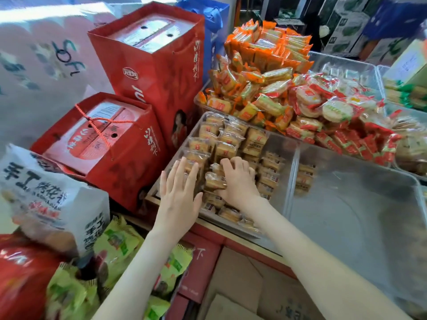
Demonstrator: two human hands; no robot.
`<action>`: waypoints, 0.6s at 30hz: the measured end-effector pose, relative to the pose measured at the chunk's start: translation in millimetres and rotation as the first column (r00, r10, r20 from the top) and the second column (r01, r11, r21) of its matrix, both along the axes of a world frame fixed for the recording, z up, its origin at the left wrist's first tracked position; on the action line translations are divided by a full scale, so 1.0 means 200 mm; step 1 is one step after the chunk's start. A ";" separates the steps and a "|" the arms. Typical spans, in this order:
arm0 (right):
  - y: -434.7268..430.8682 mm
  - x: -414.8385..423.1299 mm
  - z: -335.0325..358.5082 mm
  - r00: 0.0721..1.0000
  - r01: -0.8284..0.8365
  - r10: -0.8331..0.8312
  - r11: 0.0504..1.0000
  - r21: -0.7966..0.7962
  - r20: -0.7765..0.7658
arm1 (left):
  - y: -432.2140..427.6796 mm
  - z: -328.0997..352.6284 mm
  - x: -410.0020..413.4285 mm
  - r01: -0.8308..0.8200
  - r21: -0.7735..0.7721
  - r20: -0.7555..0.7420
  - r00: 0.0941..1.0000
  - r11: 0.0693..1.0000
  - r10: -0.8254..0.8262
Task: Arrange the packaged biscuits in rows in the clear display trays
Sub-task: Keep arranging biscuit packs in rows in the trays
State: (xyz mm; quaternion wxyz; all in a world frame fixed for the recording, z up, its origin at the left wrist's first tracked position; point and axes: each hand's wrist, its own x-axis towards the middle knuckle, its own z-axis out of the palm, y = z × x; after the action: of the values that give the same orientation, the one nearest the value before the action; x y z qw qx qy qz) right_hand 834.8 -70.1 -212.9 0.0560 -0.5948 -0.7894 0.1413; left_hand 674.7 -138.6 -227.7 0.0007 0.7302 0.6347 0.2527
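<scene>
Together, both grips rest on biscuits [221, 139] in a tray [283, 146].
The left grip [178, 195] lies flat, fingers spread, on packets; the right grip [238, 181], just beside it, curls round one packet [215, 181]. Rows stand beyond both grips.

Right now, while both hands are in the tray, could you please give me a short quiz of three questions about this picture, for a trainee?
1. True or false: the left hand lies with straight fingers on the biscuit packets.
2. What stands just left of the clear tray? A) red gift bags B) a metal scale C) stacked plates
3. Fill in: the right hand has its fingers ____ round a packet.
Key: 1 true; 2 A; 3 curled.
</scene>
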 end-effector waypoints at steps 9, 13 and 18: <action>-0.38 0.42 0.64 0.767 -0.171 -0.129 0.903 -0.395 -0.628 | -0.20 0.52 0.15 0.549 -0.376 0.778 0.625 0.747 -0.068; -0.63 0.56 0.76 0.567 -0.223 -0.255 0.868 -0.444 -0.783 | -0.34 0.64 0.28 0.769 -0.315 0.942 0.326 0.556 0.083; -0.89 0.51 0.70 0.424 0.321 -0.492 0.867 -0.382 -0.760 | -0.51 0.63 0.47 0.632 -0.366 0.930 0.233 0.683 0.283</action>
State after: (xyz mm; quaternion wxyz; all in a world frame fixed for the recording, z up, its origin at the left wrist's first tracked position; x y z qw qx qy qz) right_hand 937.2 -248.5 -73.5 0.4060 -0.6278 -0.4788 0.4603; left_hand 768.0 -239.9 -102.4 0.6927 0.4298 0.4396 0.3771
